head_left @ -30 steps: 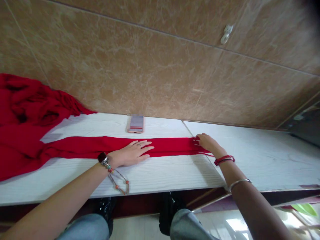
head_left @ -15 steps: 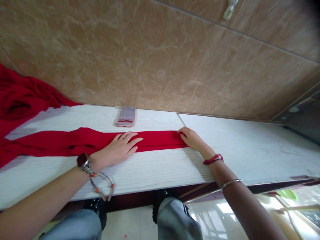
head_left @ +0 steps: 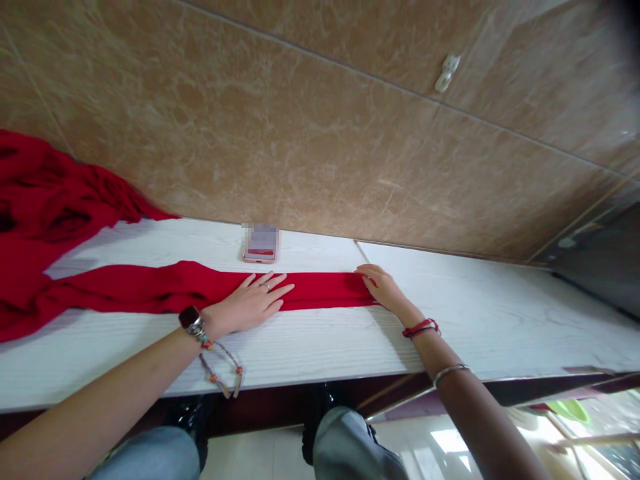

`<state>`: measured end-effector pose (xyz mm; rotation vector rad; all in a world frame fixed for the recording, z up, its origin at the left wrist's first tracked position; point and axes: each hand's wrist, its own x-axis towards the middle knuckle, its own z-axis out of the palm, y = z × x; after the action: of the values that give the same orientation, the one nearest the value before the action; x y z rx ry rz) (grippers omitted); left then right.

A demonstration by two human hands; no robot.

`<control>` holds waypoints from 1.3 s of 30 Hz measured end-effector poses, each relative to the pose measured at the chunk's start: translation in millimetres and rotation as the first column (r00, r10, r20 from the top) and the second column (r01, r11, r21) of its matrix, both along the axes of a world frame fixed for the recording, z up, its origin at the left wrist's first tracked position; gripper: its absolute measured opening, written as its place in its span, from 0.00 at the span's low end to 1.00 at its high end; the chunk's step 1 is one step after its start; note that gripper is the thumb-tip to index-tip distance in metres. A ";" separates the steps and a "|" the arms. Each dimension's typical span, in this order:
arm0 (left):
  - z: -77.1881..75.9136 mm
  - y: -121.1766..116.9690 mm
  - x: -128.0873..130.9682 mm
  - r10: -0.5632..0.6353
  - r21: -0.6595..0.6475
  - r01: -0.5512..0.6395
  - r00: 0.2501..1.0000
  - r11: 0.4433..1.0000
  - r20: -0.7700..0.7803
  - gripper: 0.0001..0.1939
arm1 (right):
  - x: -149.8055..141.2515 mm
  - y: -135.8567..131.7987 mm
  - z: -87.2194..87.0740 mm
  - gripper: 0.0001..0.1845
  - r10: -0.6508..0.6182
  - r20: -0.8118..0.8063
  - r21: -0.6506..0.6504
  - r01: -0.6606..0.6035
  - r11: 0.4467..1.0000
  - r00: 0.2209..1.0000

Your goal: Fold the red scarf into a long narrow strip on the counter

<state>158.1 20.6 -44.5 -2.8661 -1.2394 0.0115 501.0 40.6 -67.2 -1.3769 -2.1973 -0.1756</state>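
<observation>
Well — red cloth [head_left: 325,291] (flattened) under left hand [head_left: 247,305], fingers splayed — right hand [head_left: 384,288] curled at end, grip unclear.

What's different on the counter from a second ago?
The right hand and the red cloth's end have shifted left, and the fringe there is now out of sight. The cloth bulges more by the left wrist. The left hand still lies spread on it; the phone stays put.
</observation>
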 end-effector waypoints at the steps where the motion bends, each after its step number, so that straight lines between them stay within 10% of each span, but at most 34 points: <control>1: 1.3 -1.0 0.3 0.001 -0.002 -0.001 1.000 1.000 -0.001 0.23 | -2.0 0.6 -1.0 0.17 0.029 0.016 -0.032 -0.028 0.999 0.999; 9: 2.8 -1.9 0.2 -0.020 0.015 0.020 0.999 1.000 0.030 0.23 | 39.6 -1.3 -5.5 0.16 -0.368 0.120 -0.016 0.373 0.928 0.922; 13: -0.9 0.3 -0.6 -0.020 0.041 0.019 0.999 0.999 0.037 0.22 | 22.0 -4.1 -3.2 0.18 -0.183 0.012 0.079 0.181 0.980 0.983; 17: -3.0 0.8 -1.2 -0.020 0.040 0.019 0.999 0.999 0.037 0.22 | -1.5 -3.7 -7.3 0.21 0.045 0.105 -0.097 -0.035 0.995 0.993; 24: 1.6 0.3 0.1 -0.067 0.191 0.048 0.993 0.981 0.094 0.19 | 21.9 -4.1 -8.4 0.18 -0.095 0.087 -0.029 0.097 0.995 0.992; 32: 4.6 1.5 0.7 -0.169 0.289 0.141 0.983 0.947 0.075 0.10 | -20.9 -28.2 20.7 0.12 0.259 0.000 -0.028 -0.259 0.965 0.966; 39: 8.5 1.5 -1.1 -0.121 0.279 0.099 0.991 0.955 0.064 0.07 | -11.4 -31.0 12.8 0.15 0.302 0.155 -0.032 -0.301 0.953 0.941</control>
<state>157.1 22.2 -35.9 -2.7092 -0.9982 -0.2593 489.6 9.6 -54.4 -1.0417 -2.5115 -0.1678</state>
